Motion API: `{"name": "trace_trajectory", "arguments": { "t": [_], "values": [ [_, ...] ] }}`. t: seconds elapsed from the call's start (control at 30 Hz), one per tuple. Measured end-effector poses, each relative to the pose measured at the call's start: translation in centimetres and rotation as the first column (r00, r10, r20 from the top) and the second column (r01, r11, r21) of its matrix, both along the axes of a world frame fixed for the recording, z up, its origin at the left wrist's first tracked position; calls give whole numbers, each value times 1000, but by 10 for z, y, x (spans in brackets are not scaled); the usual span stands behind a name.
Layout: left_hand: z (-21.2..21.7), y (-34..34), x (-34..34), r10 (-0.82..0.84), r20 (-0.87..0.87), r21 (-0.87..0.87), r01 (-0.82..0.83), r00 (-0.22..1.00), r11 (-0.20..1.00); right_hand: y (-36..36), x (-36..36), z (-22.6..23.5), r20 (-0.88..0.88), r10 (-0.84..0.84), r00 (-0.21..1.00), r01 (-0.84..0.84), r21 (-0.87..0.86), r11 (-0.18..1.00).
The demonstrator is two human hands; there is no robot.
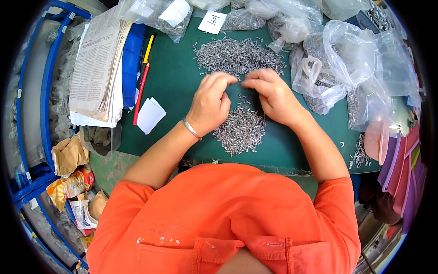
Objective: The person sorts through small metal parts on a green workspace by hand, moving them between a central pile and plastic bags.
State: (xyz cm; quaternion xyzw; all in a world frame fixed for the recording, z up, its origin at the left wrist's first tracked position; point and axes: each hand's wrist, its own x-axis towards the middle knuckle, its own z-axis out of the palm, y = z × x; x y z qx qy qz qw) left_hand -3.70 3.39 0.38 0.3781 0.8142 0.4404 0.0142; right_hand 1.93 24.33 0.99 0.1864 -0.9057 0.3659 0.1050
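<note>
- Green counter (171,82) in what looks like a workshop, blue rack (44,100) off to the left.
- Small metal pieces sit in two heaps: the far pile (239,54), wide and spread out, and the near pile (240,130), between the forearms.
- Left hand (211,98) and right hand (276,98) are at the far pile's near edge, fingers curled inward. Can't tell if either grip is pinching anything, fingertips are blurry.
- My guess on handling: each piece is light, stiff, a bit slippery, hard to break. Fingertip pinch around the middle for singles, cupped fingers for a bunch.
- Count: two piles (way too many pieces to tally), one red pencil (141,95), one yellow pencil (148,49), one white card (212,22) up top. Plastic bags (349,55) overlap too much, so just "several".
</note>
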Motion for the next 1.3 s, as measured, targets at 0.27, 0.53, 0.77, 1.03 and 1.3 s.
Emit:
{"name": "trace_trajectory", "arguments": {
  "t": [0.27, 0.53, 0.77, 1.03, 1.3],
  "values": [
    [-7, 2, -7, -8, -25, 49, 10, 1000, 999, 3, -4, -2, 76, -49, 996, 56, -99, 993],
    [1, -9, 0, -116, 71, 2, 116, 991, 993, 8, 5, 9, 351, 191, 917, -120, -215, 969],
    [1, -6, -7, -24, -10, -61, 24, 1000, 998, -8, -7, -3, 44, 124, 991, -123, -30, 992],
    [-9, -11, -9, 125, 134, 92, -138, 983, 986, -4, -5, 4, 131, 113, 985, -101, -98, 990],
    [-5, -17, -7, 97, 40, 2, -98, 994, 995, 1, 6, 4, 71, 13, 997, -5, -103, 995]
  ]
}}
